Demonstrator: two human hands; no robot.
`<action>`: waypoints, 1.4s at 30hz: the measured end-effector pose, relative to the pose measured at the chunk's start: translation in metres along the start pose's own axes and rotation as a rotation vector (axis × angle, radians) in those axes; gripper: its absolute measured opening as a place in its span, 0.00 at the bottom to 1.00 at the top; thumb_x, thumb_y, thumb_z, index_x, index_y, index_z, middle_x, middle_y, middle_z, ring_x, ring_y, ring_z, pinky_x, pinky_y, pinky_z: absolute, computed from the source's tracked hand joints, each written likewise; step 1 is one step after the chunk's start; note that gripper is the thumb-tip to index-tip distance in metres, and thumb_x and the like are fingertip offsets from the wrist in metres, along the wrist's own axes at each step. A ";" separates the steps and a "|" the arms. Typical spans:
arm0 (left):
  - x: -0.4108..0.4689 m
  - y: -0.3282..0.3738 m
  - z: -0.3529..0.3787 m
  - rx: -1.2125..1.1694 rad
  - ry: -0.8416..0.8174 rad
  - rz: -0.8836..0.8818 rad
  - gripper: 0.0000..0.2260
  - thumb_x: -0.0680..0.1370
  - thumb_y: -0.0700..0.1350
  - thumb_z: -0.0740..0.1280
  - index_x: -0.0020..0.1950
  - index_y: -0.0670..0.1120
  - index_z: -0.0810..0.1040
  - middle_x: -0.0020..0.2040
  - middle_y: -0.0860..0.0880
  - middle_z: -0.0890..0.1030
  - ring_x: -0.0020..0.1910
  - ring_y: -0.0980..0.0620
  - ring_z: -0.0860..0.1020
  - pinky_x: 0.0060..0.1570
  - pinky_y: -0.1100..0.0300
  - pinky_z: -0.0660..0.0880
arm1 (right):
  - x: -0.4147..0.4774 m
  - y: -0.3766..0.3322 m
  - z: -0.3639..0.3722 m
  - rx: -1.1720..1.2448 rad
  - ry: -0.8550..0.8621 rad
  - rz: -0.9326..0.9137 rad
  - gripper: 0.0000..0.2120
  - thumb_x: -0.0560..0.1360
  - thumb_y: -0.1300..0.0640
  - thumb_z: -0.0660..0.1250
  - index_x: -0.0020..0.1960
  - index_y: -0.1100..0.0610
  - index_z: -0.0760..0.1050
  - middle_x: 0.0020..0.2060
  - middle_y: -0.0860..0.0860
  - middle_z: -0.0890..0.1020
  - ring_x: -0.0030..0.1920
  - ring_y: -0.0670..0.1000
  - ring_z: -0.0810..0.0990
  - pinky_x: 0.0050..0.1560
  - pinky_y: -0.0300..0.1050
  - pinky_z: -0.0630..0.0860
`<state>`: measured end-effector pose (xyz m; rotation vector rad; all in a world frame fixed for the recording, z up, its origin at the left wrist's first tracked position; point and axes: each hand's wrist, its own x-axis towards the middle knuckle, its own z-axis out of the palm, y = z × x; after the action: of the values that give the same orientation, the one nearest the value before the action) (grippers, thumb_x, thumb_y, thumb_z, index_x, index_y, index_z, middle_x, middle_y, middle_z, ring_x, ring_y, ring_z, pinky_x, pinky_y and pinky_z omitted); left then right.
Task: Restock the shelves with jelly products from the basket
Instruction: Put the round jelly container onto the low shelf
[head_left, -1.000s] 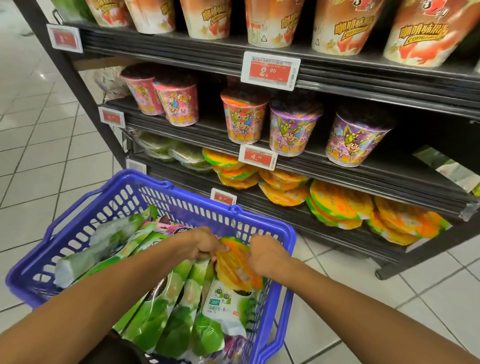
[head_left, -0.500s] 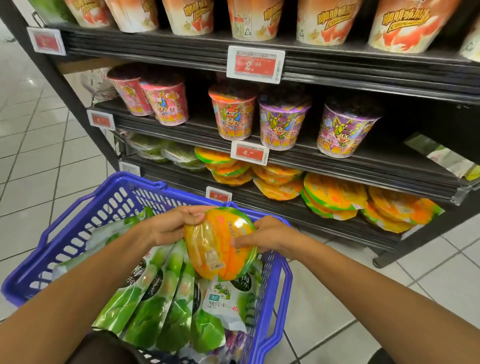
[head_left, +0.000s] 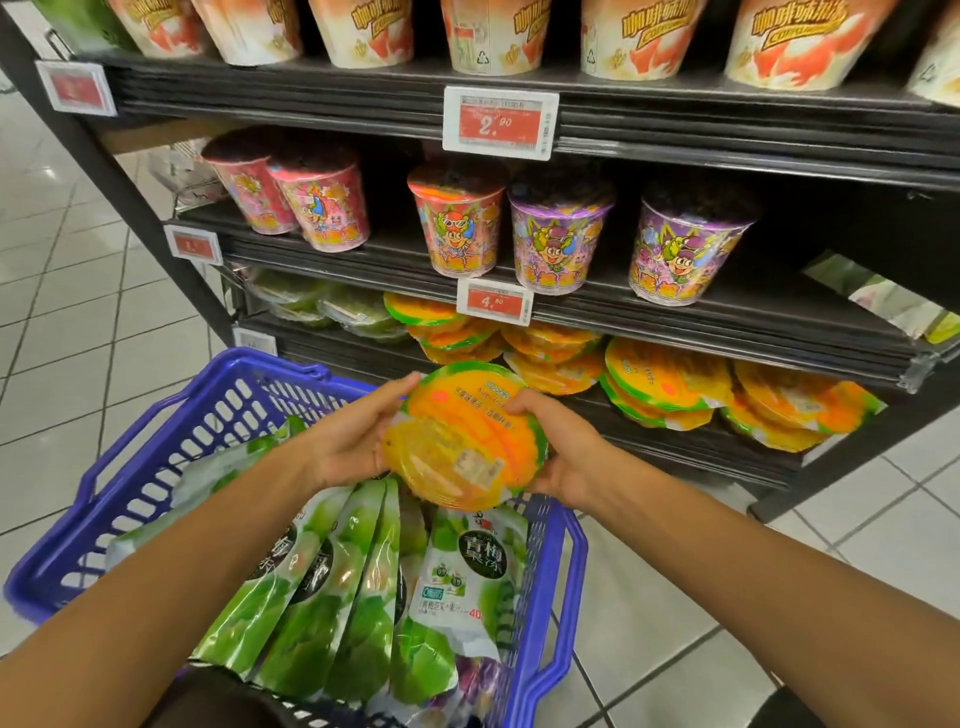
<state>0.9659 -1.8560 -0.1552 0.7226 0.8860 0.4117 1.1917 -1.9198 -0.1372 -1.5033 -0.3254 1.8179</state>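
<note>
Supermarket aisle, and the bottom shelf (head_left: 670, 451) already carries mango jelly stacks (head_left: 662, 382). Left hand (head_left: 349, 441) and right hand (head_left: 567, 448) clamp what looks like two mango packs (head_left: 467, 434), above the blue basket (head_left: 156, 413), short of that shelf. Green pouches (head_left: 332, 597) fill the basket: plenty left.

Orange jelly packs (head_left: 467, 436) held by left hand (head_left: 353, 441) and right hand (head_left: 563, 452) above blue basket (head_left: 171, 431), green pouches (head_left: 332, 587) stacked inside, matching packs (head_left: 670, 384) laid on lowest shelf (head_left: 701, 447)

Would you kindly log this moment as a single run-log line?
phase: pick | left hand: grips orange jelly packs | right hand: grips same packs | packs: above blue basket, not yet shelved
</note>
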 end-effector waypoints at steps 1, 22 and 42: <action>0.000 0.000 0.004 0.081 0.037 -0.033 0.21 0.76 0.60 0.64 0.60 0.47 0.82 0.52 0.42 0.85 0.50 0.45 0.83 0.55 0.49 0.80 | -0.001 0.001 0.000 -0.018 0.035 -0.030 0.17 0.69 0.53 0.75 0.55 0.53 0.76 0.51 0.56 0.83 0.49 0.57 0.83 0.36 0.49 0.81; 0.048 -0.019 0.140 0.294 0.237 0.126 0.21 0.83 0.56 0.56 0.54 0.38 0.73 0.27 0.46 0.80 0.24 0.49 0.76 0.28 0.60 0.74 | -0.046 0.008 -0.024 0.368 0.582 -0.307 0.14 0.79 0.53 0.67 0.64 0.51 0.74 0.54 0.54 0.80 0.52 0.59 0.81 0.53 0.61 0.81; 0.075 -0.025 0.176 0.566 0.492 0.211 0.15 0.82 0.55 0.61 0.53 0.43 0.69 0.32 0.43 0.77 0.17 0.54 0.73 0.18 0.65 0.70 | -0.051 -0.009 -0.050 0.475 0.644 -0.244 0.21 0.81 0.55 0.65 0.73 0.50 0.68 0.63 0.57 0.77 0.60 0.61 0.78 0.56 0.65 0.78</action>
<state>1.1533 -1.8980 -0.1403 1.2727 1.4235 0.5449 1.2436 -1.9605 -0.1079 -1.5239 0.2186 1.0439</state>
